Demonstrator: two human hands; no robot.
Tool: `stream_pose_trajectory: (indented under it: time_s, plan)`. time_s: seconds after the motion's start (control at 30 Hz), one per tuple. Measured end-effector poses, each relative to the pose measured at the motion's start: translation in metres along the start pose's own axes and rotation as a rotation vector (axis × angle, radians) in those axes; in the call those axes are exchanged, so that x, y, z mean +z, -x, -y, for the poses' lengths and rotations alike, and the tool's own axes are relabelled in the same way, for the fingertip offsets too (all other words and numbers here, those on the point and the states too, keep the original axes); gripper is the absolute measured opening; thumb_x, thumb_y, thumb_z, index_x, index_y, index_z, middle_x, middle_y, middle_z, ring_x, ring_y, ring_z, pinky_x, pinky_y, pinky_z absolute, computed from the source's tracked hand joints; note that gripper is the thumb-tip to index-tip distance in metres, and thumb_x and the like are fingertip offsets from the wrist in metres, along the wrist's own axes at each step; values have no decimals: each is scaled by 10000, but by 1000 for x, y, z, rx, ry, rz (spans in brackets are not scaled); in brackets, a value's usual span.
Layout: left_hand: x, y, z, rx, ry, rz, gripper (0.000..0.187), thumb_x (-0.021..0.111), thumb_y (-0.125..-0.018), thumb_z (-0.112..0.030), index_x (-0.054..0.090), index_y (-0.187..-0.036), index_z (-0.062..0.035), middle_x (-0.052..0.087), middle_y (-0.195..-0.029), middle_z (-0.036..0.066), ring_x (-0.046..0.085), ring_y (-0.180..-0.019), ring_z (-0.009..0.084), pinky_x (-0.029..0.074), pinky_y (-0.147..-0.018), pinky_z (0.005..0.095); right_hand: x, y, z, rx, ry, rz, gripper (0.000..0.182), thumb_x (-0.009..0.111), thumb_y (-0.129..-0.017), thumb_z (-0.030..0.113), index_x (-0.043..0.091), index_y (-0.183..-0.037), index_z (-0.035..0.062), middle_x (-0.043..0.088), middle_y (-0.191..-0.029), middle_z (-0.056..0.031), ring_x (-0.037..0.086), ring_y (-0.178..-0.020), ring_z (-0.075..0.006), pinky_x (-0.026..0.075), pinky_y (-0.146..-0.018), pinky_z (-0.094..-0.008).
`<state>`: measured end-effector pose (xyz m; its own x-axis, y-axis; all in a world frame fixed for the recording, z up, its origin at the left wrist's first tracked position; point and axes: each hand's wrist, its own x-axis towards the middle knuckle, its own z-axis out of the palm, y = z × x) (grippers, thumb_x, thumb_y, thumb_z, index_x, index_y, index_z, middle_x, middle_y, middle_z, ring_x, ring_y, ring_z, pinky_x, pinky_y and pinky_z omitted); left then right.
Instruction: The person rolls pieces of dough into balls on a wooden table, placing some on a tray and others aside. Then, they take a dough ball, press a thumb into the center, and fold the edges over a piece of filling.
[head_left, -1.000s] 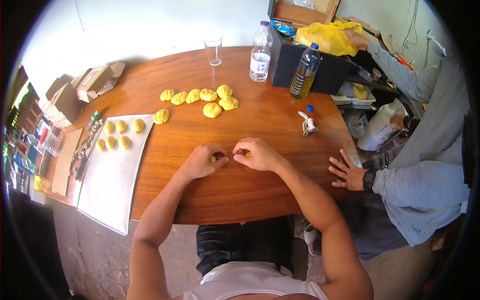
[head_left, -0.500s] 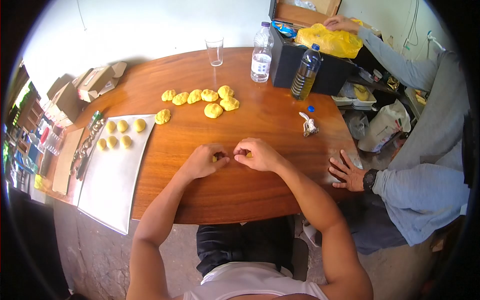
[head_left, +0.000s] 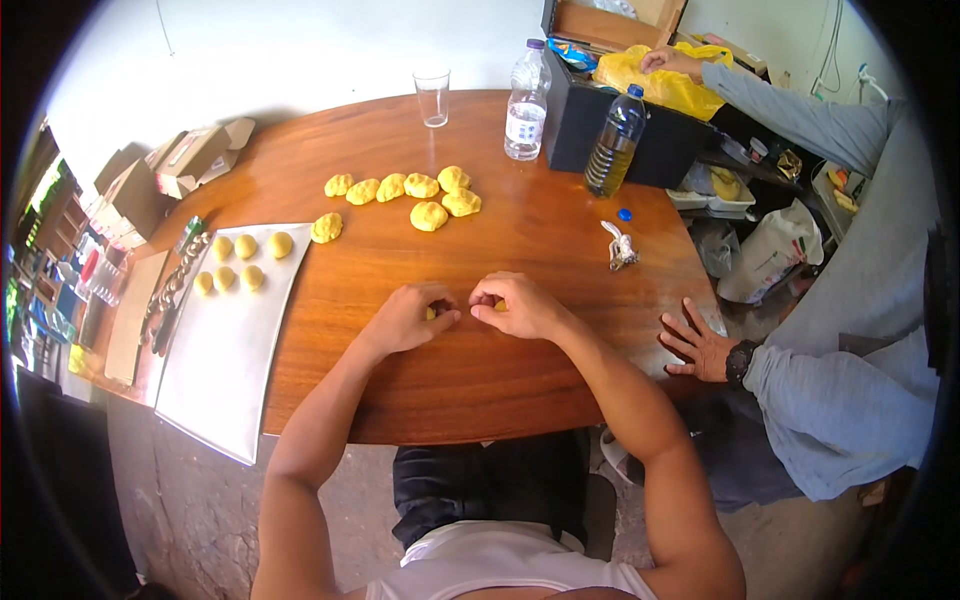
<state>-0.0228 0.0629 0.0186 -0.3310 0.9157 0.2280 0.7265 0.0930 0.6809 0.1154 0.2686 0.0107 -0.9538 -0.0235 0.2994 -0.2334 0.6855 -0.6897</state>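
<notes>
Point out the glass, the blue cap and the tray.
glass (head_left: 433, 97), head view, middle of its clear wall.
blue cap (head_left: 624, 214), head view, its top face.
tray (head_left: 225, 350), head view, bare part below the dough balls.

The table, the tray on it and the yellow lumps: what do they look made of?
Table: seemingly varnished wood, reddish-brown with visible grain and a soft sheen. Tray: flat, pale grey, matte, probably metal, though lined board is possible. Yellow lumps: soft dough by their uneven, pinched surfaces; both hands each pinch a small piece.
</notes>
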Motion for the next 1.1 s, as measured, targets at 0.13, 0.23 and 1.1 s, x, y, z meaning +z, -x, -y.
stream_pose_trajectory:
  time_s: [0.13, 0.23, 1.1]
  plan:
    - [1, 0, 3, 1, -16, 4, 181, 761, -908, -174, 735, -972, -6, 751, -901, 161, 728, -846, 315, 574, -791, 401, 2, -1, -3, -9, 21, -5, 139, 771, -915, 136, 737, -975, 17, 729, -908, -129, 694, -858, -271, 555, -784, -395]
    - [1, 1, 3, 2, -10, 0, 182, 761, -909, -176, 736, -972, -7, 752, -903, 162, 729, -850, 316, 574, -794, 402, 1, 0, -2, -17, 16, -4, 140, 771, -915, 139, 738, -975, 17, 731, -910, -129, 696, -858, -271, 556, -782, -395]
    - [0, 2, 1, -28, 2, 10, 189, 753, -913, -193, 740, -975, -15, 748, -895, 159, 733, -844, 316, 573, -778, 407, 0, 0, 1, 11, 14, 8, 137, 766, -921, 146, 738, -971, 22, 724, -908, -118, 688, -869, -270, 552, -797, -397]
